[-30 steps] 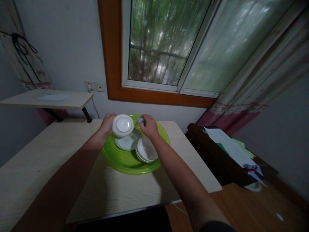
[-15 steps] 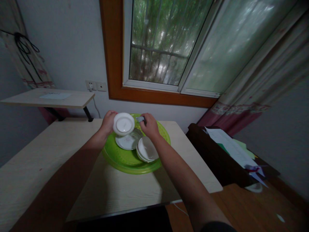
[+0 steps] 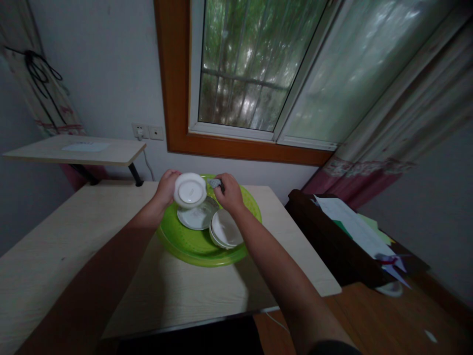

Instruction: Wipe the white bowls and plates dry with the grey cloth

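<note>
My left hand point(image 3: 167, 189) is closed on the left edge of a white bowl point(image 3: 190, 190), tilted so that its ringed base faces me. The bowl is held above the green basin point(image 3: 185, 249). Close to its right side, my right hand point(image 3: 229, 192) is closed round a small grey textured pad point(image 3: 213, 183); a dark part shows by the fingers and the rest is hidden. Under the held bowl a white plate point(image 3: 195, 218) lies in the basin. Two or more white bowls point(image 3: 226, 229) sit nested to its right, partly covered by my right forearm.
The basin stands on a pale wooden table point(image 3: 199, 296). A raised shelf point(image 3: 74, 149) with a paper on it is at the back left. Behind are a wall socket point(image 3: 148, 131) and a wood-framed window point(image 3: 240, 145). A dark cabinet point(image 3: 328, 241) with papers stands right of the table.
Both hands stay almost in place. The bowl has tilted slightly, turning its base more toward me, and the grey pad has shifted a little in my right hand. The view has moved very slightly.
</note>
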`<state>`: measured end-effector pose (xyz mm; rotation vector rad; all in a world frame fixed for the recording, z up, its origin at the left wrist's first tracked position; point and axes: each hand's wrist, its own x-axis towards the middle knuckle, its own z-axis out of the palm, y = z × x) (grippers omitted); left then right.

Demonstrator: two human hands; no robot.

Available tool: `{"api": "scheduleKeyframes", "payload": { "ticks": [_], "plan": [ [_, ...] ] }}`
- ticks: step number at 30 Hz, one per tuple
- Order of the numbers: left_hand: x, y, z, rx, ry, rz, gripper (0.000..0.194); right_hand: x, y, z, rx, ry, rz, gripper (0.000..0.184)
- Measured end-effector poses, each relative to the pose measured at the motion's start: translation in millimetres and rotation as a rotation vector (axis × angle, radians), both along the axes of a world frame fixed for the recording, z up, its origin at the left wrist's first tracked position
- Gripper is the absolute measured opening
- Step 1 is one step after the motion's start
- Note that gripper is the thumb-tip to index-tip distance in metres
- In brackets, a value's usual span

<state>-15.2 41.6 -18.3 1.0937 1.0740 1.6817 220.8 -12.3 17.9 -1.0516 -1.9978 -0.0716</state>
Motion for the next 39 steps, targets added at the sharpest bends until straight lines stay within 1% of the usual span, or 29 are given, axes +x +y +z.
{"api": "scheduleKeyframes", "payload": {
  "ticks": [6,12,17,20,24,28,31,34,39],
  "plan": [
    [1,-1,0.8,0.020,-0.004,-0.014,0.021,-2,-5,3.1,0.008,-0.021,0.074,0.025],
    [3,-3,3.5,-0.007,-0.010,-0.035,0.023,-2,-5,2.7,0.024,-0.016,0.088,0.025],
    [3,-3,2.5,-0.006,0.007,-0.037,0.023,-2,-3,0.0,0.102,0.024,0.145,0.025],
    [3,-3,1.3,0.003,-0.002,-0.040,0.022,-3,-5,0.2,0.146,0.009,0.201,0.027],
    [5,-5,3.8,0.009,-0.028,-0.028,0.025,-8,-11,0.2,0.180,-0.097,0.308,0.032],
    [8,-9,9.2,0.018,-0.046,-0.009,0.025,-16,-15,-3.2,0.191,-0.300,0.404,0.034],
    [8,-9,9.0,0.014,-0.028,0.009,0.024,-21,-16,-5.0,0.216,-0.443,0.452,0.034],
    [7,-4,4.1,0.010,-0.001,-0.004,0.023,-24,-18,-3.6,0.249,-0.515,0.418,0.035],
    [4,2,-3.5,0.005,0.020,-0.012,0.022,-23,-19,1.7,0.252,-0.490,0.225,0.031]
  ]
}}
